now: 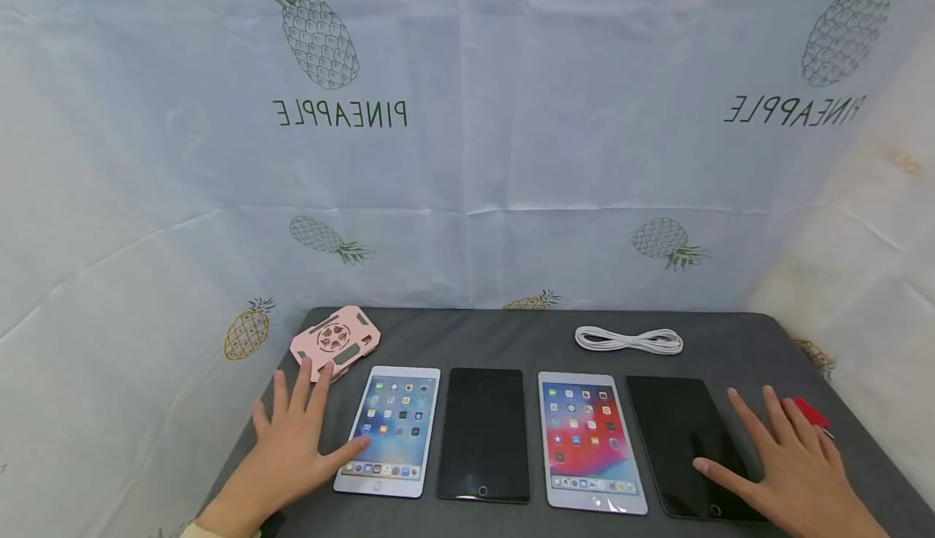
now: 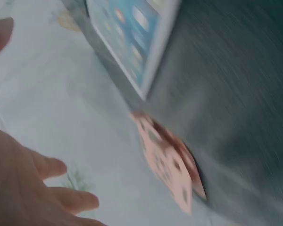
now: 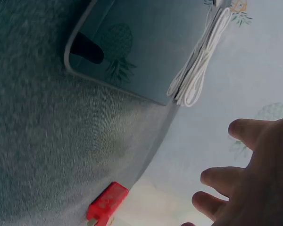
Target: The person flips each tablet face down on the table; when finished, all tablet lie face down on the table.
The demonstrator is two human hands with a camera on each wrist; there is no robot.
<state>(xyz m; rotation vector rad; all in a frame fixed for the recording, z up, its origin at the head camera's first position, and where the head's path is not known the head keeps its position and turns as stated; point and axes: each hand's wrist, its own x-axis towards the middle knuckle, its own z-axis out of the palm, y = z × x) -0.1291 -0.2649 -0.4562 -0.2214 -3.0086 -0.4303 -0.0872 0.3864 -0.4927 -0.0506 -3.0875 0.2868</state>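
My left hand [image 1: 292, 441], fingers spread and straight, hovers at the left. In the head view its thumb overlaps a lit white tablet [image 1: 398, 424] with a blue home screen, and its fingertips reach the lower edge of a pink folding stand [image 1: 334, 337] with cutouts. My right hand [image 1: 803, 473] is also spread and holds nothing. Its thumb overlaps a dark-screened black tablet [image 1: 668, 424]; its outer fingers partly cover a small red USB-plug-like piece [image 1: 811, 412]. The right wrist view shows that red piece [image 3: 107, 202] lying on the cloth, apart from the fingers [image 3: 221, 181].
Between the hands lie another black tablet [image 1: 482, 432] and a white tablet [image 1: 592, 441] with a red-blue screen. A bundled white cable [image 1: 628, 340] lies near the back of the grey tabletop [image 1: 504, 339]. A pineapple-print curtain [image 1: 511, 157] hangs behind and along the sides.
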